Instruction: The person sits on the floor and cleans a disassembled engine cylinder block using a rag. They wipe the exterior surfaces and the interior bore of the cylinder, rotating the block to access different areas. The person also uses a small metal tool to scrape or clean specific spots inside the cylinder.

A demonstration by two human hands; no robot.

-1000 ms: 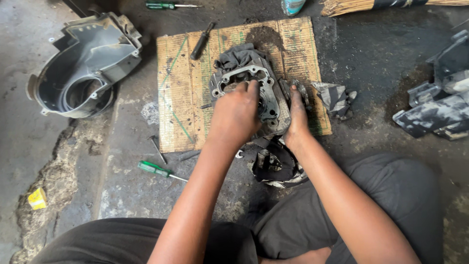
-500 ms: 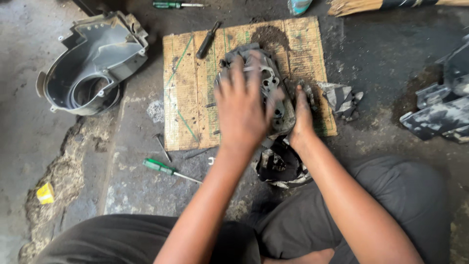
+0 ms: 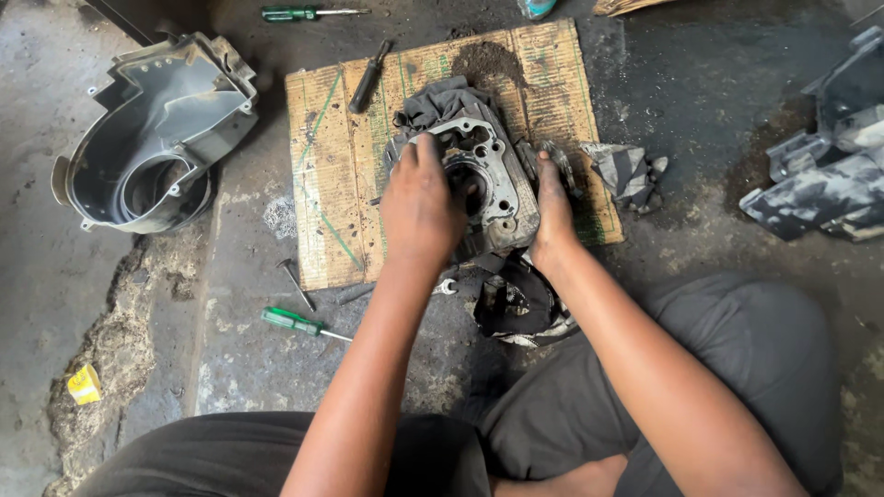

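A grimy metal engine block point(image 3: 486, 175) with a round bore lies on a piece of cardboard point(image 3: 327, 184) on the workshop floor. My left hand point(image 3: 420, 204) rests flat on the block's left side, fingers pointing away from me. My right hand point(image 3: 552, 210) presses against its right side. A dark rag point(image 3: 440, 99) sits under the far edge of the block.
A grey plastic fan housing point(image 3: 152, 129) lies at far left. Green-handled screwdrivers lie near my knee point(image 3: 295, 321) and at the top point(image 3: 293, 13). A dark tool point(image 3: 366, 81) rests on the cardboard. A crumpled rag point(image 3: 628, 173) and grey panels point(image 3: 829, 175) lie right. A dark part point(image 3: 516, 304) sits by my legs.
My left hand has slid from over the middle of the block down to its left side, uncovering the bore. My right hand has stayed on the right side.
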